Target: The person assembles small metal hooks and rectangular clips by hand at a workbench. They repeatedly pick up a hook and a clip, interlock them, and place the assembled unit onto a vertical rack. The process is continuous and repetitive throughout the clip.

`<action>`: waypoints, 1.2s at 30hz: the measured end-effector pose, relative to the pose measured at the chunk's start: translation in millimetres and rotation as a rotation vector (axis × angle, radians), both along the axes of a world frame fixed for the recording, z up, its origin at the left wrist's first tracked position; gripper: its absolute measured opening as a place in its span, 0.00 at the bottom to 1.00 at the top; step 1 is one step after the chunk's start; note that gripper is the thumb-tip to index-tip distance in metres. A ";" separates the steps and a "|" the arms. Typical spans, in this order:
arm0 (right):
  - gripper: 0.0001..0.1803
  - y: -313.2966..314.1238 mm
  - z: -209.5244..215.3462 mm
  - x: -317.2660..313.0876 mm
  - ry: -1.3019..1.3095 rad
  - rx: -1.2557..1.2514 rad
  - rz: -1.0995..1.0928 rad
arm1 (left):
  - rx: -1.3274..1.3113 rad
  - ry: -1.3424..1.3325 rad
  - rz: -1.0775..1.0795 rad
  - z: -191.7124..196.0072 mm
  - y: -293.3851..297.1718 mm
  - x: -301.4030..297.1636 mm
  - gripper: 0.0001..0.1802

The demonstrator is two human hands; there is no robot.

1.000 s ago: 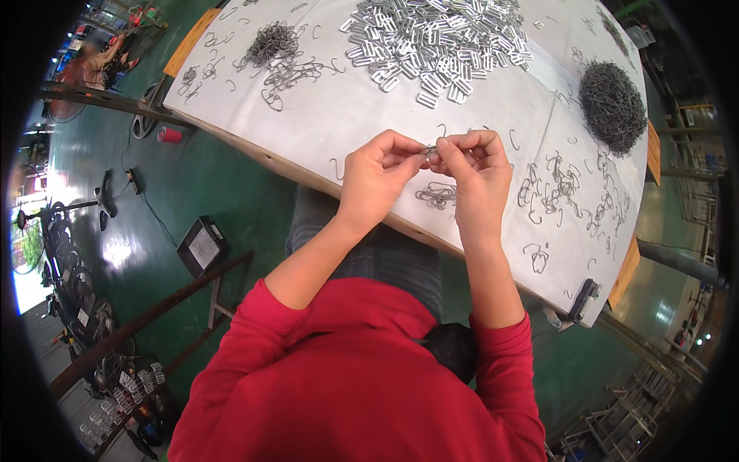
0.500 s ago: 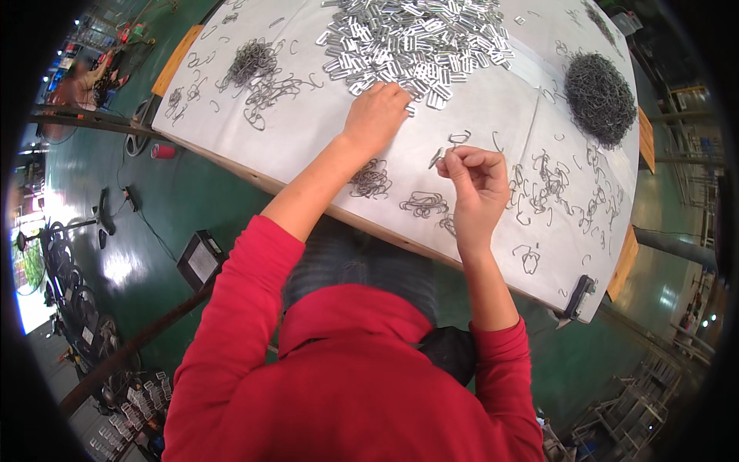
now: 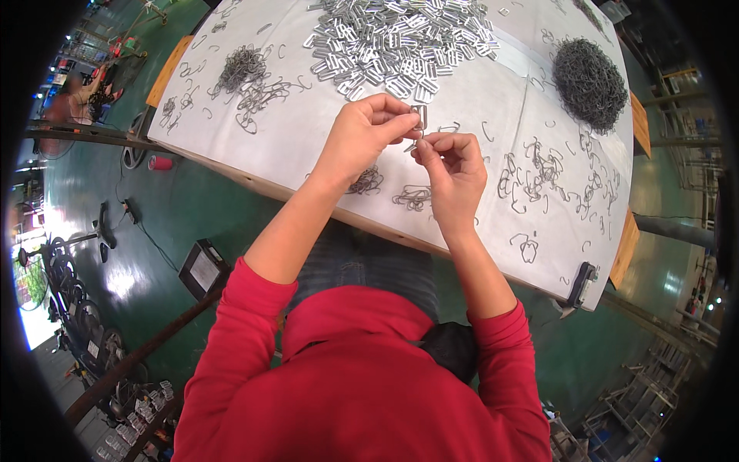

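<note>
My left hand point(image 3: 362, 138) pinches a flat slotted metal buckle point(image 3: 419, 115) between thumb and fingers, upright over the white-covered table point(image 3: 292, 146). Close beside it, my right hand point(image 3: 456, 173) is closed at the fingertips on a small metal piece with a thin wire end, mostly hidden by the fingers. The two held pieces meet or nearly touch; I cannot tell which. Just beyond my hands spreads a large pile of silvery buckles point(image 3: 400, 46). Under my wrists lie a bundle of bent wires point(image 3: 368, 181) and some looped wire pieces point(image 3: 413, 198).
A dense dark heap of wire hooks point(image 3: 590, 85) stands at the right, with loose hooks point(image 3: 546, 165) scattered before it. Another hook heap point(image 3: 243, 68) lies at the left. A black clamp-like thing point(image 3: 583, 285) sits on the near right corner. A red can point(image 3: 160, 162) lies on the floor.
My left hand has drawn back from the buckle pile with a buckle in its fingers. My right hand has shifted slightly left, and both hands are now together.
</note>
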State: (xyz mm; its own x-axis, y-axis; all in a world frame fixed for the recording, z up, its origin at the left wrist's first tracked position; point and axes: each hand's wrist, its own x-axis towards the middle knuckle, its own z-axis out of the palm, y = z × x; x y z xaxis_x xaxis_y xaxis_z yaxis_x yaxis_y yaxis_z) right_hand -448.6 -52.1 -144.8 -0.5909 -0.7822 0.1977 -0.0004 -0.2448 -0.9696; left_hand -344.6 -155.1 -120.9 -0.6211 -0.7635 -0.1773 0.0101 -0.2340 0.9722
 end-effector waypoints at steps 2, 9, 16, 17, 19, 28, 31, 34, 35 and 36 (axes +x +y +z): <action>0.08 -1.9 1.1 0.7 0.030 0.002 -0.018 | -0.021 0.007 0.004 3.2 4.4 1.3 0.07; 0.07 -6.5 -2.6 -15.2 0.396 0.229 -0.066 | -0.189 0.041 0.128 -4.6 3.1 3.9 0.07; 0.09 2.2 -19.3 -153.1 0.644 0.682 -0.178 | -0.338 -0.148 0.255 -2.0 -14.7 23.7 0.09; 0.09 1.5 -17.7 -160.8 0.695 0.726 -0.132 | -0.336 -0.139 0.261 -3.4 -16.7 26.5 0.09; 0.11 -4.6 -11.9 -162.9 0.752 0.855 -0.036 | -0.338 -0.131 0.278 -5.8 -18.9 31.4 0.09; 0.08 -20.4 -17.1 -117.4 0.758 0.822 0.161 | -0.299 -0.138 0.249 -10.4 -5.8 29.4 0.09; 0.05 -15.5 2.9 -96.8 0.251 0.621 0.258 | -0.271 -0.079 0.203 0.8 5.1 24.1 0.07; 0.03 -10.2 26.6 -66.9 -0.012 0.411 0.274 | -0.334 -0.116 0.141 4.1 11.2 22.0 0.07; 0.02 -9.4 35.4 -57.7 -0.065 0.351 0.268 | -0.335 -0.122 0.143 7.4 14.1 20.7 0.07; 0.02 -8.3 44.0 -51.1 -0.083 0.329 0.279 | -0.337 -0.127 0.141 11.1 16.0 20.3 0.07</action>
State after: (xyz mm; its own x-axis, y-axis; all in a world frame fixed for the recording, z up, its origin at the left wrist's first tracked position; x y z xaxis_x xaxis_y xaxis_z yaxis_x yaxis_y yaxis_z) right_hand -499.7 -60.4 -100.7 -0.3511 -0.9276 -0.1279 0.1035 0.0973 -0.9899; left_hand -324.2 -139.1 -109.8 -0.4950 -0.8684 0.0293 -0.1056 0.0937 0.9900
